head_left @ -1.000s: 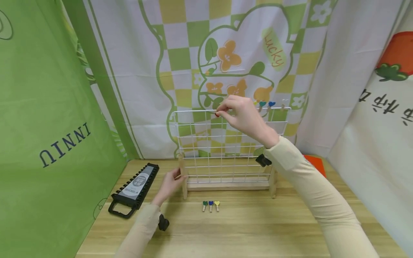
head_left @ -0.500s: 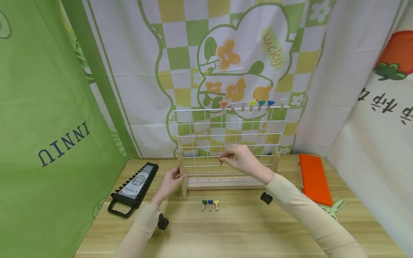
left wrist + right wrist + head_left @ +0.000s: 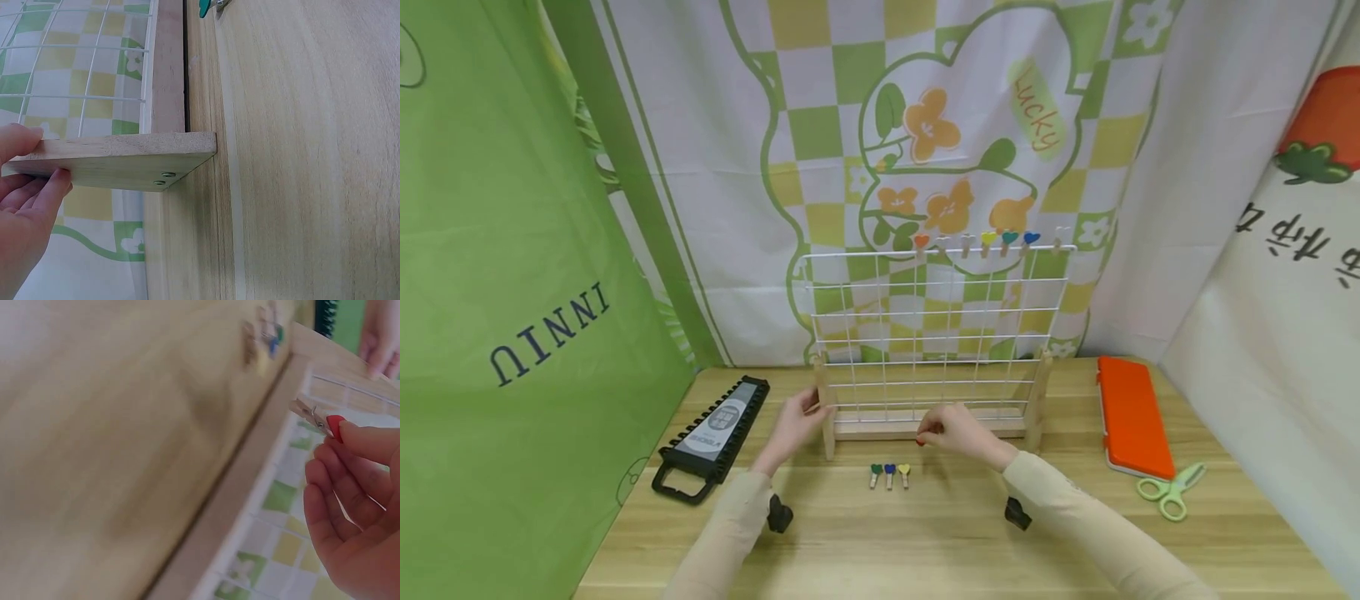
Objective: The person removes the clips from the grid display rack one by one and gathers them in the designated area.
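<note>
A white wire grid rack (image 3: 934, 313) stands upright in wooden side posts. My left hand (image 3: 795, 429) grips its left wooden post (image 3: 119, 164) between thumb and fingers. Low in front of the rack's base bar, my right hand (image 3: 958, 432) pinches a small wooden clothespin (image 3: 310, 416) by its red end (image 3: 335, 427). Along the grid's top wire sit several heart clothespins, among them an orange one (image 3: 921, 242), a yellow one (image 3: 988, 239) and a blue one (image 3: 1032, 238). On the table lie a green clothespin (image 3: 876, 475), a dark blue one (image 3: 890, 475) and a yellow one (image 3: 905, 475).
A black toothed rack with a handle (image 3: 715, 437) lies on the table (image 3: 850, 550) at the left. To the right are an orange flat case (image 3: 1135, 417) and light green scissors (image 3: 1172, 492). A patterned curtain (image 3: 820, 125) hangs behind the grid.
My right hand has come down from the grid's top wire to just above the table, bringing the red clothespin along. The left hand has stayed on the post.
</note>
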`<state>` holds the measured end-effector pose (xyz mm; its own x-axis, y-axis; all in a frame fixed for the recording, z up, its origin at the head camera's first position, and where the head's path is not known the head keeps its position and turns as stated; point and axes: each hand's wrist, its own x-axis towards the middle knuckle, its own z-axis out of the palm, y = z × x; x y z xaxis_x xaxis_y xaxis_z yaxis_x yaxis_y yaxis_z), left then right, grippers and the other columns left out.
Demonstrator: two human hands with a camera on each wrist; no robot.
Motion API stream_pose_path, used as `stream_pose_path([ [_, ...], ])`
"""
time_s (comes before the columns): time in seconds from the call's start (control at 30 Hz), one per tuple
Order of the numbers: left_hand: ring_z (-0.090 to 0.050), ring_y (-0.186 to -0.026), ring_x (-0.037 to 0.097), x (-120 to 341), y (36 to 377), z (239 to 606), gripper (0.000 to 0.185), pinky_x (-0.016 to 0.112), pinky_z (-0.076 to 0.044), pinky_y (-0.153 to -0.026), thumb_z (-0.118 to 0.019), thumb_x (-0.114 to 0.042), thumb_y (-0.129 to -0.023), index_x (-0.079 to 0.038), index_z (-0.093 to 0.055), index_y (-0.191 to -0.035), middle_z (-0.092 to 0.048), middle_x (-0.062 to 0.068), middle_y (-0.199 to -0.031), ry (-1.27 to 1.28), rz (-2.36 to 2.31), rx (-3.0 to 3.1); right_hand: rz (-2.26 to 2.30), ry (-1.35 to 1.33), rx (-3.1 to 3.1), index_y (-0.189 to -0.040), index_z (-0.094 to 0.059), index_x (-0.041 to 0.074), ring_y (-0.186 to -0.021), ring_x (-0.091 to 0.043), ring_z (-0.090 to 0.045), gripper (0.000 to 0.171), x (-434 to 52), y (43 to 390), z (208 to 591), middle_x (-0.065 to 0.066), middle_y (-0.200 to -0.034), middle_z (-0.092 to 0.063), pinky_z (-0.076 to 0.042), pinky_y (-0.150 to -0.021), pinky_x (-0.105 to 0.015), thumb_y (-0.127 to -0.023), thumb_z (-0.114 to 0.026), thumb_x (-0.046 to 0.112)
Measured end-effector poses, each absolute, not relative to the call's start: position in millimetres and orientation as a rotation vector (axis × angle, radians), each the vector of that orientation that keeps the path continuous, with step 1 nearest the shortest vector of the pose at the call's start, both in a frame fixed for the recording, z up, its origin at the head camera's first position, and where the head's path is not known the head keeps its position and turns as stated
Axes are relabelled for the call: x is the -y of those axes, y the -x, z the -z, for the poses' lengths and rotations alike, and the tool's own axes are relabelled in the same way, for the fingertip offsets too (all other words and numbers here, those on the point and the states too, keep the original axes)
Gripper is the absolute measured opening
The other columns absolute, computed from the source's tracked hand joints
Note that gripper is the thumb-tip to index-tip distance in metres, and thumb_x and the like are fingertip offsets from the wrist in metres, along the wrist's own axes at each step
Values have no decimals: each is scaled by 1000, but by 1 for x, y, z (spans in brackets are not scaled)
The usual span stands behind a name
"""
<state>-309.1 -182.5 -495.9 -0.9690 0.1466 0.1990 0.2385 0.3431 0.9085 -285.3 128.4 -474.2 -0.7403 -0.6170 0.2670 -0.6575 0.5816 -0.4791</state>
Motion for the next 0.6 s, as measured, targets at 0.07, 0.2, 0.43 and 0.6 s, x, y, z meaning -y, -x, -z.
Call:
stream_pose_path([
  [0.07,-57,-126,46,183,310,496,45,48,-52,-106,-63,2,-93,15,-50,-134,-57,34,-133,362,1706,2509,-882,-1121,2766,-87,-76,8,-64,3,-57,7,-128,285,484,-3,-82,-76,-50,-55,-12,-90,-70,9],
  [0.2,-56,-128,45,183,311,497,46,48,-51,-107,-64,2,-93,15,-50,-134,-57,34,-134,349,1710,2507,-915,-1127,2824,-87,-76,9,-64,5,-56,7,-127,284,496,-3,-82,-75,-50,-56,-11,-91,-70,11],
  [0.43,-55,-127,47,181,309,494,46,50,-51,-106,-64,2,-93,16,-50,-134,-56,35,-134,346,1690,2509,-1032,-1068,2937,-89,-76,8,-58,2,-52,10,-127,285,504,-2,-80,-76,-47,-55,-13,-92,-69,14],
  [0.6,-55,-127,48,180,309,496,46,53,-50,-107,-64,4,-92,17,-49,-134,-54,37,-134,347,1709,2491,-1056,-1037,2976,-91,-77,8,-56,2,-47,12,-127,287,509,-3,-82,-75,-41,-52,-13,-94,-67,15],
])
